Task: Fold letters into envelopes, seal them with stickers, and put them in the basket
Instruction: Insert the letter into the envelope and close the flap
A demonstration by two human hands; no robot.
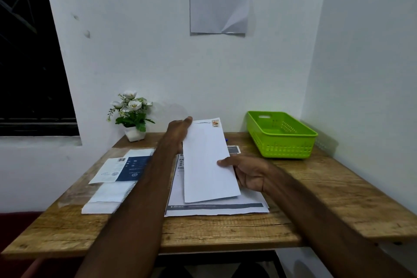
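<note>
A long white envelope [208, 160] with a small stamp in its far corner is held above the middle of the wooden table [225, 232]. My left hand [179, 131] grips its far left edge. My right hand [247, 174] pinches its right edge, thumb on top and fingers underneath. Under the envelope lies a stack of printed letters [214, 209]. The green plastic basket [282, 135] stands at the back right of the table, and nothing shows inside it.
A pile of white envelopes [108, 198] and a blue-and-white printed sheet [121, 169] lie on the left of the table. A small potted white flower [133, 115] stands at the back left. Walls close the back and right sides.
</note>
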